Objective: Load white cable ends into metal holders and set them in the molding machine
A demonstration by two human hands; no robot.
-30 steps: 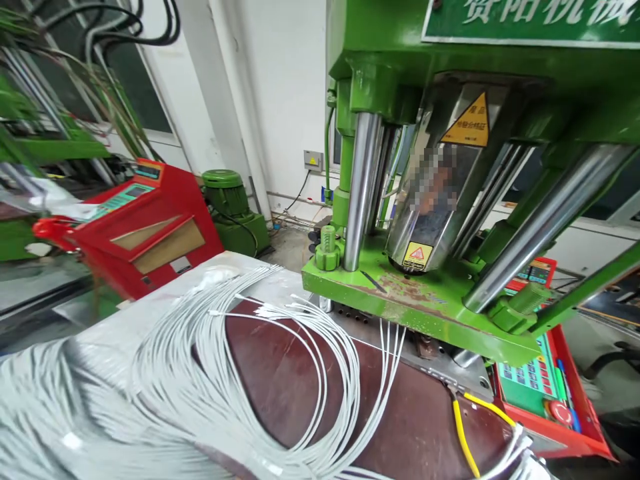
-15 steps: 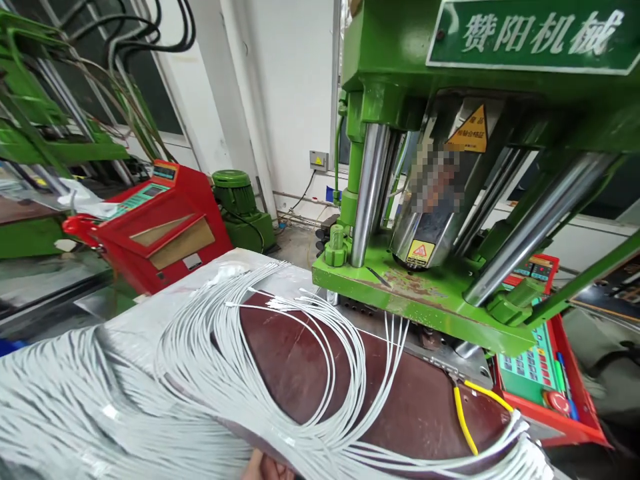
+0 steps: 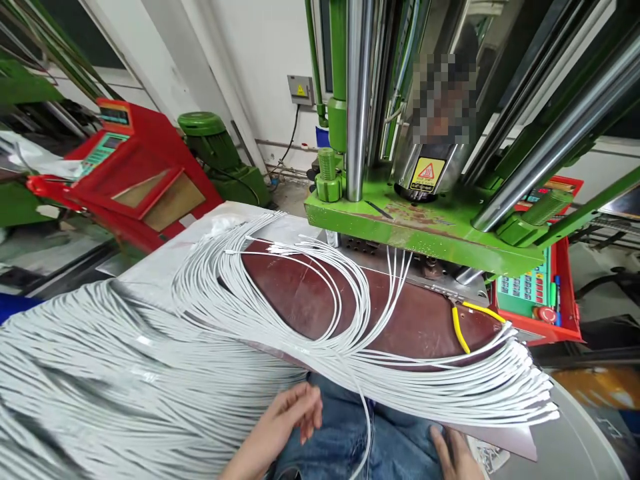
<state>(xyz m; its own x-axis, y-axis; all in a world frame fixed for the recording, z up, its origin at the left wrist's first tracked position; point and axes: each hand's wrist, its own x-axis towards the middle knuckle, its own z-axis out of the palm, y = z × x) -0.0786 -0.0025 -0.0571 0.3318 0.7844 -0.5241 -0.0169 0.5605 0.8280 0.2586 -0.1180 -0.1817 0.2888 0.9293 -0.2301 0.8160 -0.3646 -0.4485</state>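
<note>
In front of the green press [image 3: 425,237], a bundle of white cables [image 3: 440,387] lies across a brown board [image 3: 420,313], with a few strands running in under the press's lower plate. Yellow-handled pliers [image 3: 458,331] lie on the board, before the press's right side. A larger cable heap [image 3: 125,373] spreads left and forward of the press. Farther out from the press, the left hand [image 3: 297,410] hangs over the jeans [image 3: 330,440], fingers slack and half curled; the right hand [image 3: 454,453] is partly cut off, so I cannot tell whether it grasps anything
</note>
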